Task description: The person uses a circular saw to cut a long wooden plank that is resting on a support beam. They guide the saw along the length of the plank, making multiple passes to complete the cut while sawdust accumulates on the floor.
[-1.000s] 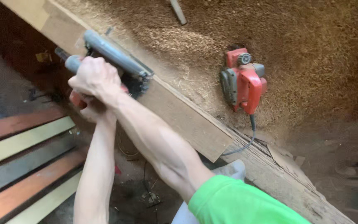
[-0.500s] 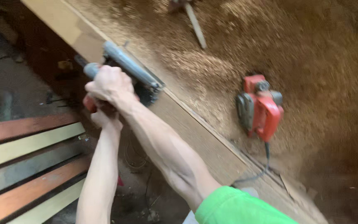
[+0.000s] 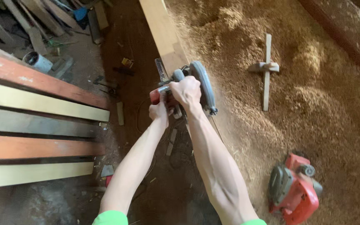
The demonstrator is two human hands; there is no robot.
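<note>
Since half a second ago the view has swung round: the plank now runs away to the far side and the red planer lies near right in the sawdust. Both hands grip the circular saw on the plank's near end, right hand wrapped fully round the top handle, left hand closed on the red rear grip. It looks heavy and rigid, best held by those handles. No labels are legible; painted boards lie stacked left.
</note>
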